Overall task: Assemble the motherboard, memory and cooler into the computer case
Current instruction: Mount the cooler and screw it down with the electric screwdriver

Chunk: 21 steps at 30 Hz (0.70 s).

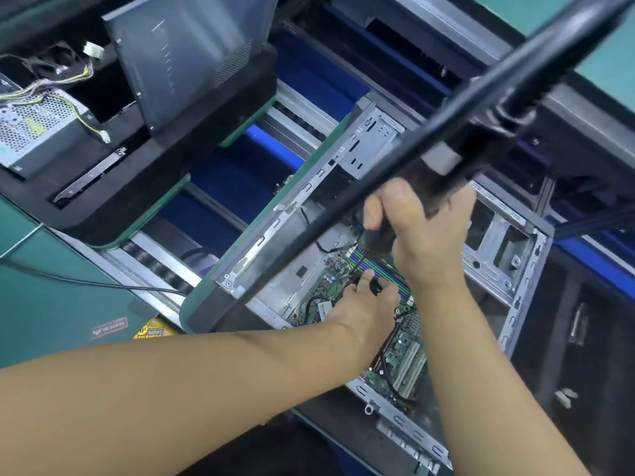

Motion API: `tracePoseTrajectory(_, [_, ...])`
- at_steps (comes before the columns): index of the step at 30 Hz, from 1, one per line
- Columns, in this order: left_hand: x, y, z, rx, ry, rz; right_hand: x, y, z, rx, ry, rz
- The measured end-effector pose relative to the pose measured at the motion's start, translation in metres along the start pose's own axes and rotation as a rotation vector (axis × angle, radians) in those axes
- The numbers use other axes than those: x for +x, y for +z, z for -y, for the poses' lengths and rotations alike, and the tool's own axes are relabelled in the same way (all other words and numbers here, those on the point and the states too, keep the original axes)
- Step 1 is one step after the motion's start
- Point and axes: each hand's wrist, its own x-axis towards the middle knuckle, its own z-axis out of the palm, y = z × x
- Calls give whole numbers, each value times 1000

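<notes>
The computer case (515,290) is lying on its side with the open face turned up, which is giving both hands a straight way down to the board. The motherboard (402,359) is already sitting inside it, flat against the case floor, so the work is probably moving on to connections or memory. The right hand (429,242) is hovering above the upper end of the board with its fingers curling tightly round a dark object (378,237), likely keeping it clear of the coloured memory slots (381,269). The left hand (364,310) is reaching in from below, thumb and fingers pinching a small black part (375,287) just beside those slots — seemingly steering it to a spot on the board.

A black bar (515,73), blurred and close to the camera, is crossing the view and covering the case's upper edge and part of the right hand's fingers. What the dark object is — tool or cable bundle — is staying unclear. The forearms are masking the board's lower left. Whether memory is seated cannot be told, and no cooler is showing.
</notes>
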Motion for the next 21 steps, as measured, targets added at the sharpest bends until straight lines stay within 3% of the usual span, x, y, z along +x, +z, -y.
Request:
tracePoseTrajectory(4, [0,3,3,-45,-2,6,6,1,-4,17,-13,55])
tracePoseTrajectory(7, [-3,4,5,-258,-81,-17,10,-8,-1,54,-62,67])
tracePoseTrajectory(14, [-3,-2,1,50,-18,15,3,-7,1,49,-49,76])
tracePoseTrajectory(21, [-2,1,-1,100,0,-5,2,-11,3,0,-75,8])
